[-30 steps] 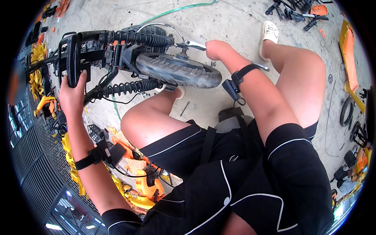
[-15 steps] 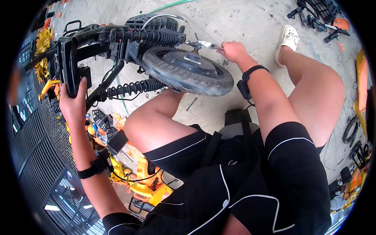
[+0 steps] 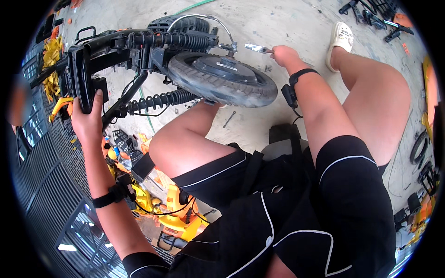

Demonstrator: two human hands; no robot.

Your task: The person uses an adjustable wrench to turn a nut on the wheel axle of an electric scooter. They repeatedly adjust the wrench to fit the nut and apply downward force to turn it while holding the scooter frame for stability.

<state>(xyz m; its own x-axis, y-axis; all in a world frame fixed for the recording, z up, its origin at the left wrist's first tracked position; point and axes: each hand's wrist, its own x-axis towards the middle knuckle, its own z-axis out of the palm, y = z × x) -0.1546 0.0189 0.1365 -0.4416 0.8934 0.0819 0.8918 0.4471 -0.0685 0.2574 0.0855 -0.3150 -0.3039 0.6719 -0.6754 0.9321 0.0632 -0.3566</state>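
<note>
A dark two-wheeler frame (image 3: 104, 62) lies across the upper left, carrying a knobbly black tyred wheel (image 3: 222, 83) with a hub and an axle end (image 3: 230, 52). My left hand (image 3: 88, 116) is wrapped round the lower end of a glossy black frame part (image 3: 82, 83), thumb on its right side. In my right hand (image 3: 285, 56), closed around its handle, is a silver-headed wrench (image 3: 257, 48). Its head points left toward the axle and stands apart from it. Coil-spring shock absorbers (image 3: 162, 102) sit beside the wheel.
A small spanner (image 3: 229, 119) lies on the concrete floor beneath the wheel. Orange and yellow parts (image 3: 178, 213) are piled at lower left. Black parts (image 3: 371, 21) lie at the upper right, and a loose tyre (image 3: 419, 147) at the right edge. My bent legs flank the wheel.
My right hand has moved slightly right and the wrench has come off the axle end. My left hand keeps its hold on the black frame part.
</note>
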